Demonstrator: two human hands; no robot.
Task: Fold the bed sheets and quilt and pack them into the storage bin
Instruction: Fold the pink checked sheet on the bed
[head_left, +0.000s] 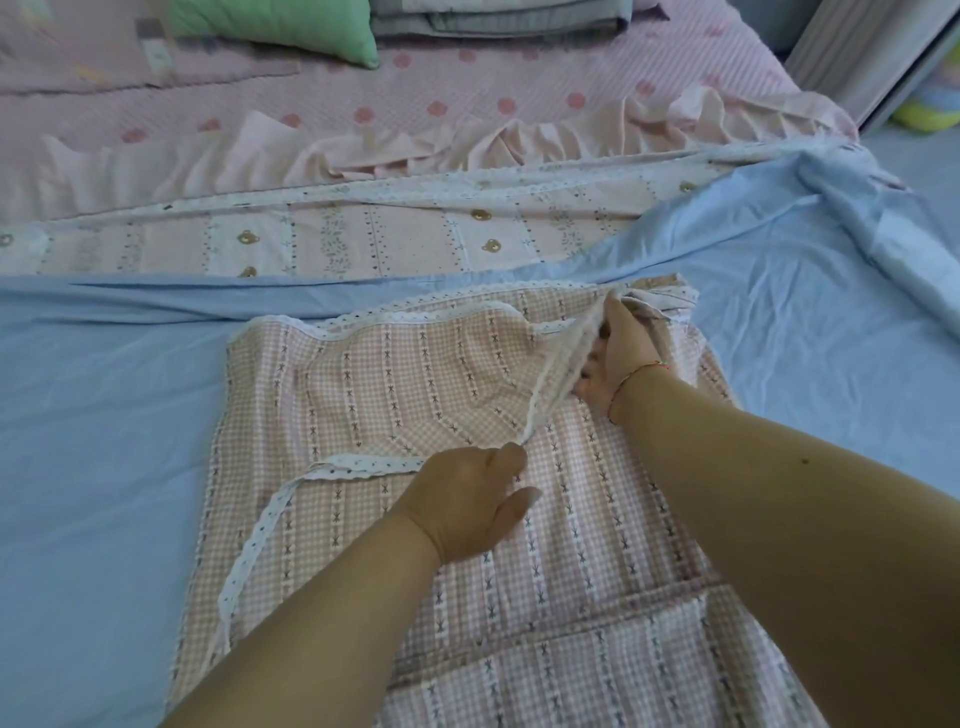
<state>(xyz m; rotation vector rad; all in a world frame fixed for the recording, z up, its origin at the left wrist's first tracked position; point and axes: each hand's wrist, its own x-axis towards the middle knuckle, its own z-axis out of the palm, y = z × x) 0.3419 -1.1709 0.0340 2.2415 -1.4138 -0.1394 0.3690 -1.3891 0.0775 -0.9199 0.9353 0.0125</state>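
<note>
A pink checked cloth with white lace trim (395, 384) lies partly folded on a blue sheet (104, 426) spread over the bed. My left hand (467, 499) rests near the cloth's middle and pinches the lower end of a raised fold. My right hand (618, 353) grips the upper end of that same fold near the cloth's far right corner, so the fold runs taut between the hands. A pink floral sheet with a lace edge (363, 234) lies beyond the blue one. No storage bin is in view.
A pink dotted bedspread with a ruffled edge (467, 88) covers the far side of the bed. A green pillow (280, 26) and a stack of folded grey bedding (498, 21) sit at the back. A wardrobe edge (872, 57) stands at the far right.
</note>
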